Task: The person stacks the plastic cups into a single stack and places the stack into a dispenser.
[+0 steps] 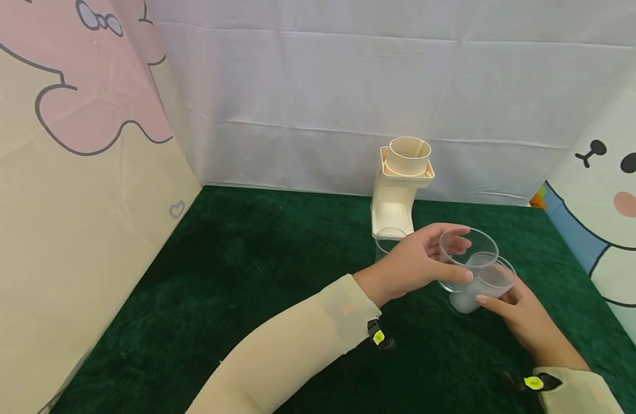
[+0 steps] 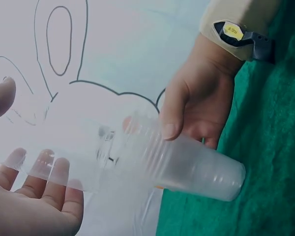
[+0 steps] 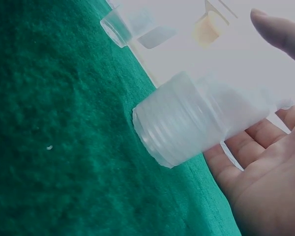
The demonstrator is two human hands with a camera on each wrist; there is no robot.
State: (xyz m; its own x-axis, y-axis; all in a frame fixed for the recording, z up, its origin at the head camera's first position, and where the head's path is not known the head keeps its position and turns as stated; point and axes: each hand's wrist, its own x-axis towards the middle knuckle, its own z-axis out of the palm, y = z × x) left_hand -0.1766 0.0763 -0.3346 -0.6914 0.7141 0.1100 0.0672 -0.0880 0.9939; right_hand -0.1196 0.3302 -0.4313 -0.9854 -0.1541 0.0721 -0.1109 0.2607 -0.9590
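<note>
My left hand [image 1: 408,261] grips a clear plastic cup [image 1: 483,234] near its rim, thumb in front and fingers on the far side. This cup is tilted and overlaps the top of a stack of clear plastic cups [image 1: 467,300]. Around the stack is my right hand [image 1: 527,322], its thumb on the near side and its other fingers partly hidden behind. The left wrist view shows the ridged rims of the stack [image 2: 152,152] beside the right thumb. Another clear cup [image 1: 382,247] stands on the cloth, partly behind my left wrist.
A cream plastic stand [image 1: 393,210] with a round open tube on top stands at the back, against a white curtain [image 1: 318,92]. Dark green cloth [image 1: 276,259] covers the table. Printed cartoon panels [image 1: 90,190] rise at the left and right sides.
</note>
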